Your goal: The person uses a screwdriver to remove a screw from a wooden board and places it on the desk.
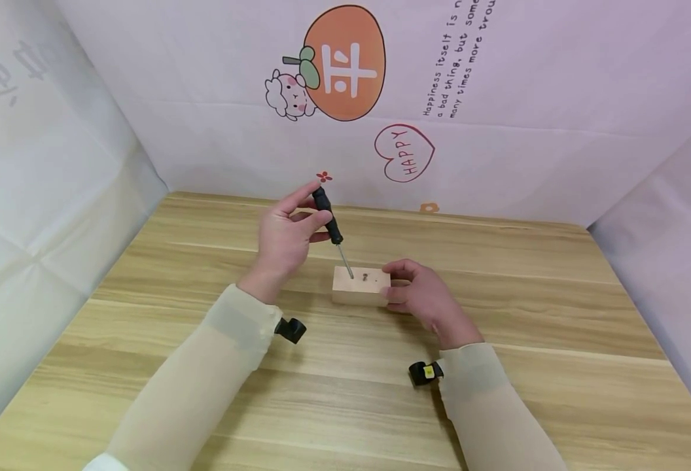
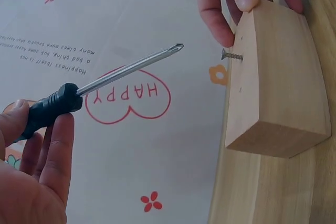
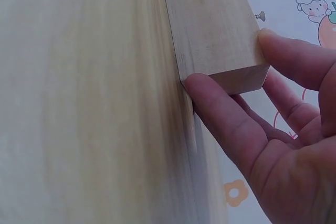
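Note:
My left hand (image 1: pixel 284 239) holds a Phillips screwdriver (image 1: pixel 328 216) by its black handle, shaft slanting down. In the left wrist view, the screwdriver's tip (image 2: pixel 177 48) is apart from the screw (image 2: pixel 231 55), which stands partly sunk in the top of a pale wooden block (image 2: pixel 283 72). Small holes show in the block's top on either side of the screw. At the block's right end, my right hand (image 1: pixel 428 294) grips it with thumb and fingers. The right wrist view shows the fingers around the end of the block (image 3: pixel 215 19), with the screw (image 3: pixel 260 16) sticking out beyond.
The block rests on a wood-grain table (image 1: pixel 334 399). A white printed cloth (image 1: pixel 233 144) hangs behind the table's back edge, with more white cloth at both sides. Black wrist cameras (image 1: pixel 291 330) are strapped to both sleeves.

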A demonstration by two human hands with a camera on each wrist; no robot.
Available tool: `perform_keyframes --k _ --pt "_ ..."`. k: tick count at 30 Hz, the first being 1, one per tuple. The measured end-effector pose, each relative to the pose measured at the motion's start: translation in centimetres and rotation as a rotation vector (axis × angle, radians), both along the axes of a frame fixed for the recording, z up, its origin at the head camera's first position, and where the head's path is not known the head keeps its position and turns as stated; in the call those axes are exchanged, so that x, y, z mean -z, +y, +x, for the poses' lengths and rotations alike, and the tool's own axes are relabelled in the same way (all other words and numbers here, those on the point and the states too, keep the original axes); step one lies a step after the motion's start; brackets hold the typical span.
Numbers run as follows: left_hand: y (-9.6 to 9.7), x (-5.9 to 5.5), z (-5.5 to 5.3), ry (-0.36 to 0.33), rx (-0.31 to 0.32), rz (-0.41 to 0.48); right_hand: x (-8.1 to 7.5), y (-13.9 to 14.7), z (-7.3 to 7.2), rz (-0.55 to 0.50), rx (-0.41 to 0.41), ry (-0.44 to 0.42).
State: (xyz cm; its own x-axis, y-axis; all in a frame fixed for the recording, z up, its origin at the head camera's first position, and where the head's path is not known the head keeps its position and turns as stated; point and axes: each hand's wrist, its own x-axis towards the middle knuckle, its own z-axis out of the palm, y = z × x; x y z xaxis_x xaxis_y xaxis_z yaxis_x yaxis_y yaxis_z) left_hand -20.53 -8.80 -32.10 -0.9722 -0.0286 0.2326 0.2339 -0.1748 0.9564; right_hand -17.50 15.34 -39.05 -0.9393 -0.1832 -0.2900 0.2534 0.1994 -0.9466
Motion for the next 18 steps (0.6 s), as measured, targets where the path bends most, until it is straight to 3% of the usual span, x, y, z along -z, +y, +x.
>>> perform_keyframes --k 7,18 --pt "1.4 0.7 -0.4 0.041 0.028 -0.009 0.2 -0.1 -0.2 -0.003 0.0 -0.008" --pt "3.0 1.1 -0.3 0.145 0.029 -0.1 0.2 -0.1 -0.4 0.025 0.004 -0.018"
